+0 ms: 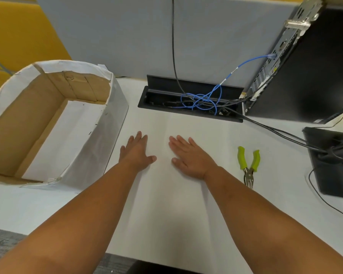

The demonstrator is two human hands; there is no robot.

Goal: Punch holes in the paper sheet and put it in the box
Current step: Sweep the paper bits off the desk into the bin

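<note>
A white paper sheet [172, 210] lies flat on the white desk in front of me, hard to tell from the desk surface. My left hand [137, 153] and my right hand [188, 157] rest palm down on it, fingers spread, holding nothing. A hole punch plier with lime-green handles [249, 165] lies on the desk just right of my right wrist. The cardboard box [48, 123], open at the top and wrapped in white paper, stands at the left, close to my left hand.
A black cable tray [190, 99] with tangled blue and black cables is sunk in the desk behind my hands. A black computer tower [305, 66] stands at the back right. A black monitor base [333, 163] with cables sits at the right edge.
</note>
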